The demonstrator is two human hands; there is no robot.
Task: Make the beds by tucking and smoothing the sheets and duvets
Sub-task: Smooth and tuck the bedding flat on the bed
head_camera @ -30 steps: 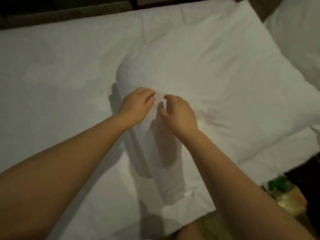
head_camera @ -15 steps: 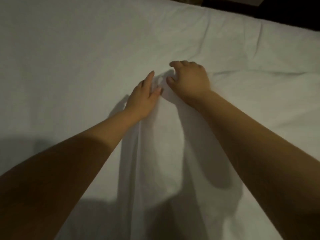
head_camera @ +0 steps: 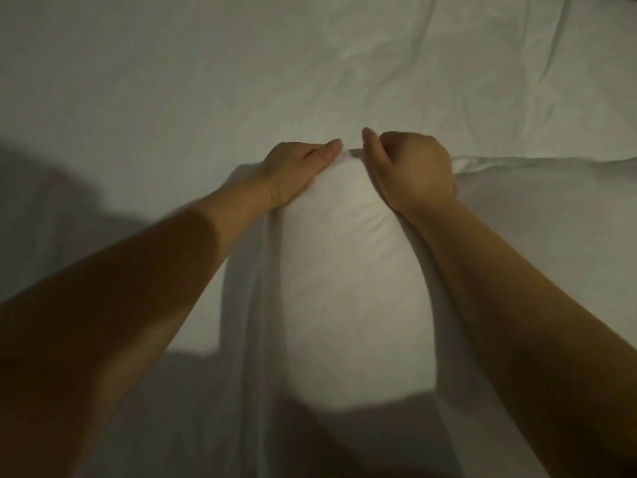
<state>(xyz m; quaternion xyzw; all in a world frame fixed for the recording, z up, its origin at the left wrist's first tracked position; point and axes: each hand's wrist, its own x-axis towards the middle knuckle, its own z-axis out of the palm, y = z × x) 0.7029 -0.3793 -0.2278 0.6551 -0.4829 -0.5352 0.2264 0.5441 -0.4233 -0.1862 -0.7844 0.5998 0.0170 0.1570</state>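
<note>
Shadow (head_camera: 51, 188) darkens the far left of the white sheet (head_camera: 172, 81), which fills the whole view and lies mostly flat on that side. Your left forearm reaches in from the lower left corner, and your left hand (head_camera: 293, 170) rests knuckles-up on the top edge of the padded bedding (head_camera: 344, 270); whether that is a pillow or a duvet corner you cannot tell. Your left thumb and forefinger lie close together and point to the right, nipping the fabric's edge, while the other fingers curl over the far side and are hidden. Below that wrist a thin, loose layer of cloth (head_camera: 251, 305) hangs down along the left flank of the padded bedding, blurred. The bedding itself sits between your two forearms, plump and pale, resting on the sheet, its upper edge stretched taut in the short gap between your hands. Your right hand (head_camera: 413, 170) is just beside the left, apart from it by that strip of fabric, and its fingers are curled into a tight fist with the thumb raised, clamping the same edge. Your right forearm runs in from the lower right corner, over the bedding's right flank. To the right of that hand a raised fold (head_camera: 534, 163) runs sideways toward the frame edge, and above it the sheet shows several long creases (head_camera: 482, 63).
</note>
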